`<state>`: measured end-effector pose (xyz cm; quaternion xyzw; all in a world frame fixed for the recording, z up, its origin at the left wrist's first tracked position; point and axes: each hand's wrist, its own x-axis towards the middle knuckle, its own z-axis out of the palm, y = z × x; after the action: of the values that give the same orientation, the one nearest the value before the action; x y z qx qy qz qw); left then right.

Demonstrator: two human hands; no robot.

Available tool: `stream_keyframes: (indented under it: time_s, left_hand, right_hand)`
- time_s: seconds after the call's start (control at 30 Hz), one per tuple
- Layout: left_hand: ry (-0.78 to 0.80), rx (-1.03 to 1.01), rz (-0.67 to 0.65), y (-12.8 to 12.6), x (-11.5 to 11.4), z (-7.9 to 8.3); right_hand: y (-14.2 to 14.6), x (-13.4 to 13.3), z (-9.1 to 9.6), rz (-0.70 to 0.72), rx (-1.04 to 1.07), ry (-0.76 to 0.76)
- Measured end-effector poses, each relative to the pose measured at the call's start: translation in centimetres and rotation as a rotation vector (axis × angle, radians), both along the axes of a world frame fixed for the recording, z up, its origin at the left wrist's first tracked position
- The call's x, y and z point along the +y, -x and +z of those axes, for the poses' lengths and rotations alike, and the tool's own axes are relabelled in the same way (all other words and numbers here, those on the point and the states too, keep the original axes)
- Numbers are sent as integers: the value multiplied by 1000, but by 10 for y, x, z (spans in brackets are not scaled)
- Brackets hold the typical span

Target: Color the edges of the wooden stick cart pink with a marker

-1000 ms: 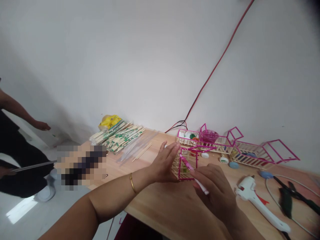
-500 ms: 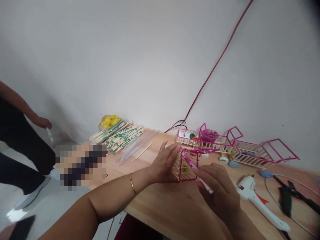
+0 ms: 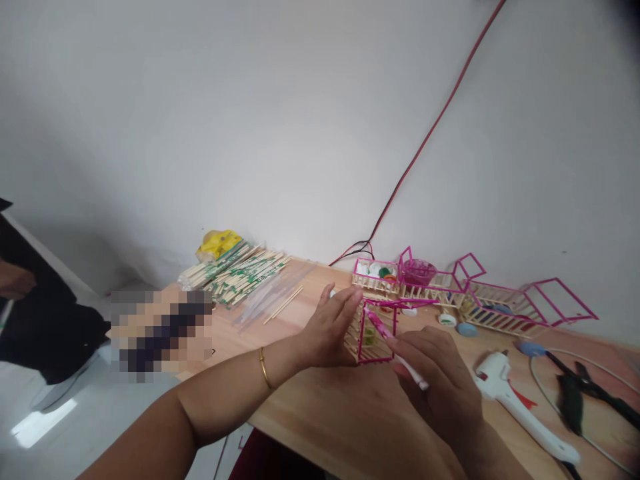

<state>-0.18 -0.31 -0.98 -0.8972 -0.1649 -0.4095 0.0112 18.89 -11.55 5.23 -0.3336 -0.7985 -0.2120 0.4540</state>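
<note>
My left hand (image 3: 327, 327) is closed around the left side of a small slatted stick basket (image 3: 377, 360), with the thumb raised. Magenta paint coats the basket's edges, and a magenta stick frame juts from its top toward the right. Between the fingers of my right hand (image 3: 437, 373) is a slim white paintbrush (image 3: 383, 327) smeared with pink. Its tip rests at or very near the top left corner of the basket's front frame; my fingers hide part of the handle. Something yellow-green shows through the slats.
Along the wall stand pink-edged stick baskets (image 3: 505, 313) and a bowl of magenta paint (image 3: 419, 272). A white glue gun (image 3: 525, 407) and black-handled pliers (image 3: 573, 400) lie right. Bundled wooden sticks (image 3: 250, 273) lie left, near a yellow bag (image 3: 219, 245). Another person (image 3: 40, 313) stands far left.
The person at the far left has shifted, their hand now lower and closer to the picture's edge. My hands, the basket and the paintbrush have hardly moved.
</note>
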Motion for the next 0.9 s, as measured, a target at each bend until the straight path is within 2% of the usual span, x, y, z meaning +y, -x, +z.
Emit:
stream_keyframes:
  time_s: [0.6, 0.9]
  left_hand:
    - [-25, 2, -1, 1, 0, 2]
    - [-8, -17, 51, -2, 0, 1]
  right_hand:
    - [0, 0, 0, 1, -42, -31]
    - [2, 0, -1, -1, -103, -25]
